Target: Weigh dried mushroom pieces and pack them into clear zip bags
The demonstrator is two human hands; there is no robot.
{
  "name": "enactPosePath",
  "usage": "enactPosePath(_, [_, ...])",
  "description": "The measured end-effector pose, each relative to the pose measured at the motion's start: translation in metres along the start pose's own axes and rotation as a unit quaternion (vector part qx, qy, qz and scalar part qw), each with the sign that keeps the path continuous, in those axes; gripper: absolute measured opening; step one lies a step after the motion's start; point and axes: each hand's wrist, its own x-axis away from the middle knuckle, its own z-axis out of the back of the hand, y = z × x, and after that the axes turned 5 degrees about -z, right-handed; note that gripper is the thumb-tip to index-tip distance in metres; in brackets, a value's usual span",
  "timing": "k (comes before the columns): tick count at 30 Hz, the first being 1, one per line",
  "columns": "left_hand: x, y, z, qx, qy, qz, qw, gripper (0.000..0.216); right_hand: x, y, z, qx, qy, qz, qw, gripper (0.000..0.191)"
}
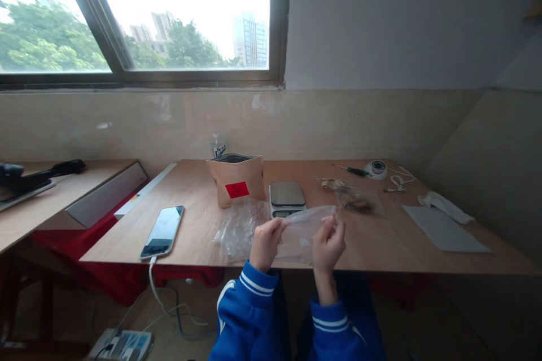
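Both hands pinch 1 clear bag [302, 231] at its top edge, left hand [266, 243] and right hand [328, 243] each with a closed grip, above the worktop's [195, 225] near edge, before the scale [287, 197].

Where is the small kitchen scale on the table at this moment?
In the head view, the scale sits near the table's middle, just right of the brown paper pouch and beyond the clear plastic bag held by both hands.
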Motion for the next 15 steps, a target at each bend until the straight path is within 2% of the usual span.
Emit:
enactPosePath(6, [0.002,0.003,-0.020,0.014,-0.022,0.038,0.999,0.037,-0.014,0.008,0.023,-0.029,-0.058,-0.016,0.998,0.035])
enactPosePath(9, [0.004,0.007,-0.023,0.014,-0.023,0.045,0.999,0.038,-0.016,0.009,0.026,-0.055,-0.082,-0.013,0.995,0.034])
enactPosePath(12, [0.007,0.009,-0.016,0.008,0.000,0.042,0.999,0.039,-0.009,0.007,0.020,-0.078,-0.108,-0.019,0.991,0.034])
enactPosePath(15, [0.009,0.004,0.004,0.008,0.042,0.058,0.997,0.038,-0.003,0.006,0.016,-0.080,-0.132,-0.015,0.988,0.035])
